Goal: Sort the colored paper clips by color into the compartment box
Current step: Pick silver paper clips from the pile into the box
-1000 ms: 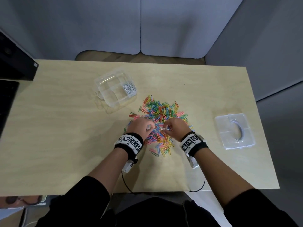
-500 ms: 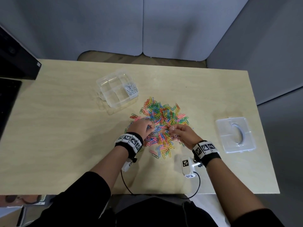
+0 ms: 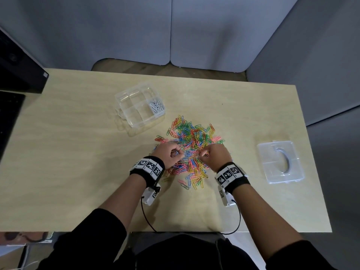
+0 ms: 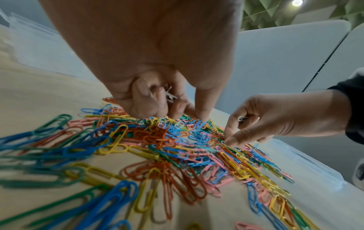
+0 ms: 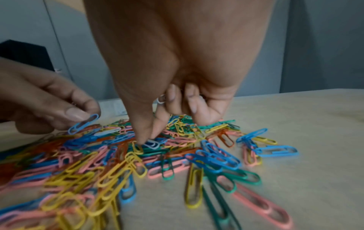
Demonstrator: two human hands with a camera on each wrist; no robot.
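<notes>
- On the table [image 3: 78,172], mid-way across, lies the pile [image 3: 191,151] of mixed clips: blue, yellow, green, orange and pink, tangled together.
- Left hand [image 3: 169,155] is over the pile's near-left part, fingers curled; white clips [image 4: 171,97] are tucked in against its palm, seen from the left wrist. Its thumb and forefinger touch a blue clip [image 5: 83,123] at the pile's top.
- Right hand [image 3: 216,156] is over the near-right part, fingers curled round a white clip [image 5: 161,100] held in the palm, while its thumb and forefinger tips press down at another white clip [image 5: 152,144] lying in the pile.
- Box [image 3: 124,96], clear, stands beyond the pile to the left, apart from it; white clips [image 3: 156,106] fill its right-hand middle compartment.
- Lid [image 3: 265,168], clear, lies flat well to the right of the pile, near the table edge.
- Black device [image 3: 17,75] sits at the far-left corner.
</notes>
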